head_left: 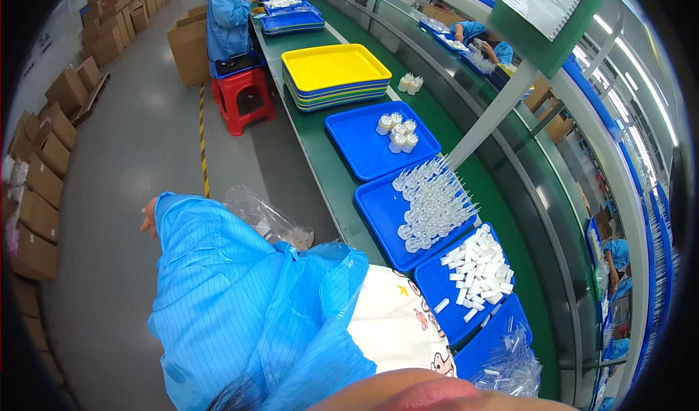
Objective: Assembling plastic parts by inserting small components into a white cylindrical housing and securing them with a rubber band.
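Observation:
My left hand [148, 216] sticks out of the blue sleeve over the floor, away from the bench. Its fingers are partly visible, spread, with nothing seen in them. My right hand does not show. To the right, blue trays stand in a row on the green bench. One tray [349, 138] holds several white pieces with clear tops [397, 131]. Beside it, another tray [373, 203] carries many clear plastic parts with thin stems [435, 203]. Short white cylinders [477, 265] fill a third tray [429, 283]. Clear thin tubes [510, 367] lie heaped in the nearest tray [466, 356].
A stack of trays with a yellow one on top [335, 67] stands farther along the bench. A co-worker in blue [229, 21] sits beyond, near a red stool [244, 98]. Cardboard boxes [36, 192] line the left wall. A clear plastic bag [266, 218] lies below the bench edge.

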Available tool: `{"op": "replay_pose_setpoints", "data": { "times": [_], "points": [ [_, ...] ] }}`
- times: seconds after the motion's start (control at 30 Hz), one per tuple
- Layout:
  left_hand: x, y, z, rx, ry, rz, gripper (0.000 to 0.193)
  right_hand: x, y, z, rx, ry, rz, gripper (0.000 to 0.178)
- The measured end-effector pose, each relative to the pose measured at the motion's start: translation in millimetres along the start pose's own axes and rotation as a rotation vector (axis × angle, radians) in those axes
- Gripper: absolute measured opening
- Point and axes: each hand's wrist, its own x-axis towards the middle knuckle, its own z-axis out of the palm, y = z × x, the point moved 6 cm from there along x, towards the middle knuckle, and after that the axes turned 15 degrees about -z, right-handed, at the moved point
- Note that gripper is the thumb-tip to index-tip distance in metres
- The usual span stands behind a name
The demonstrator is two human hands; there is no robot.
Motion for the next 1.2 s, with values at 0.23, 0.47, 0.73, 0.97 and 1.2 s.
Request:
{"op": "replay_pose_setpoints", "data": {
  "times": [0.23,0.47,0.73,0.97,1.2],
  "points": [
    [11.2,-32.8,7.5,0.131,0.01,0.021,0.038,12.5,20.3,-12.2,-0.042,-0.026,-0.025,0.04],
    [24.1,-67.6,5.3,0.253,0.021,0.02,0.037,32.5,41.9,-15.6,-0.069,-0.03,-0.052,0.038],
    [25.7,-72.2,4.6,0.334,0.015,0.026,0.035,42.9,53.3,-11.3,-0.093,-0.015,-0.025,0.036],
    [24.9,-67.8,7.0,0.406,0.015,0.06,0.033,44.4,61.6,-13.6,-0.122,-0.029,0.008,0.034],
    [26.0,-69.9,10.7,0.493,0.016,0.109,0.032,44.0,73.6,-24.8,-0.164,-0.055,0.033,0.033]
  ]
}}
